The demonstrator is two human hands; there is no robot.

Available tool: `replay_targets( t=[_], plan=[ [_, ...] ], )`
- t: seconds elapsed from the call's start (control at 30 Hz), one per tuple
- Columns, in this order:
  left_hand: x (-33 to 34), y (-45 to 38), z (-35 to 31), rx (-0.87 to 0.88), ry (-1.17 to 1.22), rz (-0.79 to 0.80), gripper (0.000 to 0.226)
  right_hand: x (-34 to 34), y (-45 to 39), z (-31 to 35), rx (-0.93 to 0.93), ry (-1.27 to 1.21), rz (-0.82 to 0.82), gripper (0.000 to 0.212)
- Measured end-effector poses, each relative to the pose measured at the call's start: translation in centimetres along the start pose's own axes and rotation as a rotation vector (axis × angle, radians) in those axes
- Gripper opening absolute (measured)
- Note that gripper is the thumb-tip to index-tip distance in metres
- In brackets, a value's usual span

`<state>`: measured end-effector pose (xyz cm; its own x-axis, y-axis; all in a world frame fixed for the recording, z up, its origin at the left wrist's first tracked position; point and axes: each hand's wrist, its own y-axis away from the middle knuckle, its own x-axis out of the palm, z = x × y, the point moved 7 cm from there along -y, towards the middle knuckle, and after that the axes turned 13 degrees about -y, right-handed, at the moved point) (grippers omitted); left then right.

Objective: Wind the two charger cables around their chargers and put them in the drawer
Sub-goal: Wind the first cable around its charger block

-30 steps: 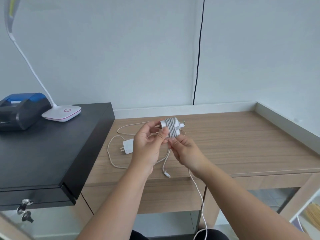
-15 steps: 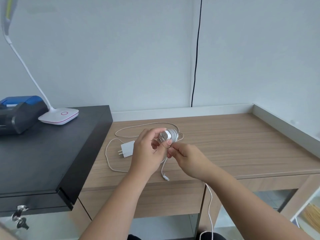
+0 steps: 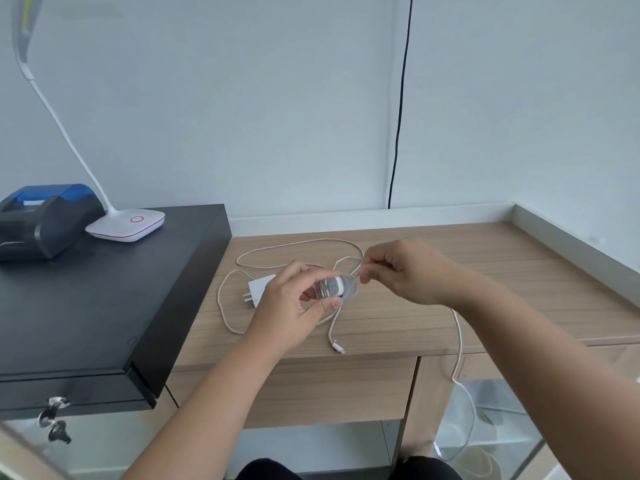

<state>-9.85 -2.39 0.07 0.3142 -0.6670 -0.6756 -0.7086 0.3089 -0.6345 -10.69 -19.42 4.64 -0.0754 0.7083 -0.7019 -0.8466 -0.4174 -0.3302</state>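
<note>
My left hand (image 3: 289, 304) grips a white charger (image 3: 334, 287) with several cable turns wound around it, above the wooden desk (image 3: 485, 289). My right hand (image 3: 408, 271) pinches that charger's white cable (image 3: 459, 341) just right of the charger; the loose length runs under my right forearm and hangs off the desk's front edge. A second white charger (image 3: 259, 289), prongs pointing left, lies flat on the desk behind my left hand. Its pale cable (image 3: 298, 244) loops loosely around it and ends in a plug (image 3: 338, 348) near the front edge. A wooden drawer front (image 3: 311, 389) sits shut below.
A black cabinet (image 3: 104, 306) stands at the left, higher than the desk, with keys (image 3: 53, 420) in its front lock. On it rest a white lamp base (image 3: 126, 225) and a black and blue printer (image 3: 41, 220). A black wire (image 3: 400, 116) runs down the wall.
My right hand has swung from below the charger up and to its right, drawing the cable around it. My left hand has turned the charger. The view has shifted slightly.
</note>
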Motion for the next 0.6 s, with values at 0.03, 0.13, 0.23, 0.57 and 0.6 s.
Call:
replay_targets(
  t=[0.03, 0.13, 0.23, 0.57, 0.6],
  plan=[
    [-0.1, 0.0, 0.0, -0.005, 0.053, 0.051, 0.034, 0.2, -0.4, 0.5, -0.029, 0.003, 0.024, 0.016],
    [0.5, 0.2, -1.6, -0.062, 0.303, 0.120, 0.035, -1.5, -1.1, -0.5, -0.024, -0.172, -0.016, 0.012],
    [0.6, 0.5, -3.4, -0.137, 0.601, 0.109, 0.033, -2.4, -0.6, -1.1, -0.019, -0.554, -0.067, 0.014],
    [0.2, 0.3, -3.6, -0.317, 1.110, -0.060, 0.047, 4.2, 0.4, -5.3, 0.157, -1.286, -0.235, 0.014],
    [0.2, 0.3, -3.2, -0.356, 1.129, -0.094, 0.048, 4.6, 0.7, -5.1, 0.147, -1.272, -0.258, 0.013]
  ],
)
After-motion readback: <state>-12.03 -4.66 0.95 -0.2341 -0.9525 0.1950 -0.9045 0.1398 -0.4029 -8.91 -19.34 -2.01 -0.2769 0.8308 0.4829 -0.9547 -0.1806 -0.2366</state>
